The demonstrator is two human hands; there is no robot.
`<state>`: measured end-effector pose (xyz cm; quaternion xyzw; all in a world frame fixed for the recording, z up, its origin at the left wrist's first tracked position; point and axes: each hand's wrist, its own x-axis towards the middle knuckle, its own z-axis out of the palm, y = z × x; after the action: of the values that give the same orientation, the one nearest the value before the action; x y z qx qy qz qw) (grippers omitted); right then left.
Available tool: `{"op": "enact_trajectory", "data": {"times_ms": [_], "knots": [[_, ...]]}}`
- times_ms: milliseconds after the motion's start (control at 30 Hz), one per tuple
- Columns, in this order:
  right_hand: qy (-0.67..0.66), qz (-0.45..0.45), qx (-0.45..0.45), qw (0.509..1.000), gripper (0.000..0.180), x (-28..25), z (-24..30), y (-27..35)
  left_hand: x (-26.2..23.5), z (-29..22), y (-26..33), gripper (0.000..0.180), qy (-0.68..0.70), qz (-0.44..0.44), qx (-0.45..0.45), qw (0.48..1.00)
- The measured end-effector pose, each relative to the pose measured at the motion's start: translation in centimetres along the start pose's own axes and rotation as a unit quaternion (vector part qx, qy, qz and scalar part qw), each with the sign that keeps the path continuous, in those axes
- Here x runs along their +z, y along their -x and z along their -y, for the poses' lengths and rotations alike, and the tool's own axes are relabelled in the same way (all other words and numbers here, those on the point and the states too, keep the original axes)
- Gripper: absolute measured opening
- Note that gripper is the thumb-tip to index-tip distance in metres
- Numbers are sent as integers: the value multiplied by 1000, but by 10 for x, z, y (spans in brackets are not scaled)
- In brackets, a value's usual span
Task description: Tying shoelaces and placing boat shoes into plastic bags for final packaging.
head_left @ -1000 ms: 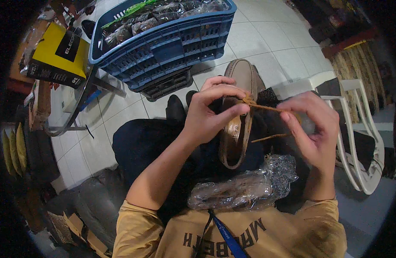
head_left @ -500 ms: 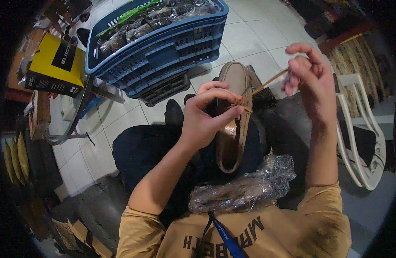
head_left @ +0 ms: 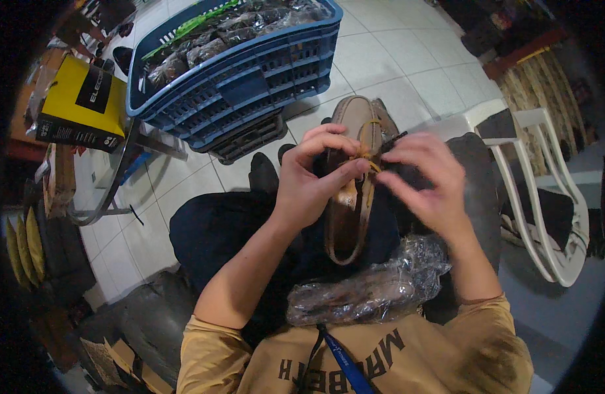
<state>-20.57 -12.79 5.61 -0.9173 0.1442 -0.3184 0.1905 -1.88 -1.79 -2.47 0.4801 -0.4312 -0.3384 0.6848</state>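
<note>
A brown leather moccasin shoe (head_left: pixel 347 226) rests on my lap, its toe pointing away from me. My left hand (head_left: pixel 315 171) is closed over its opening, thumb and forefinger pinching a tan shoelace (head_left: pixel 373 165) at a small knot or loop. A strand of lace also lies across the toe. Just right of the loop is my right hand (head_left: pixel 428 176), slightly blurred, thumb and forefinger apart by the lace. Near its fingertips shows a small dark piece that I cannot make out. Nearer my body, a brown item in clear plastic wrap (head_left: pixel 355 299) lies on my lap.
Ahead stands a blue plastic crate (head_left: pixel 250 98) filled with plastic-wrapped items. To its left is a yellow and black box (head_left: pixel 72 98) beside a curved metal frame. A white plastic chair (head_left: pixel 542 197) stands at right. Pale floor tiles (head_left: pixel 388 59) run beyond my legs.
My right hand has come down and left from its raised place to beside the lace loop. The strand it drew taut now hangs loose over the shoe. My left hand keeps its pinch.
</note>
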Motion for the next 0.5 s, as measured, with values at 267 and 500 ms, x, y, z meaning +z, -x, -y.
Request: {"op": "enact_trajectory", "data": {"times_ms": [267, 500], "knots": [[-91, 59, 98, 989, 16, 10, -3, 4, -1, -2, 2, 18, -16, 15, 11, 1000], [-263, 161, 314, 898, 15, 1, 3, -3, 3, -4, 2, 17, -11, -4, 14, 1000]]}}
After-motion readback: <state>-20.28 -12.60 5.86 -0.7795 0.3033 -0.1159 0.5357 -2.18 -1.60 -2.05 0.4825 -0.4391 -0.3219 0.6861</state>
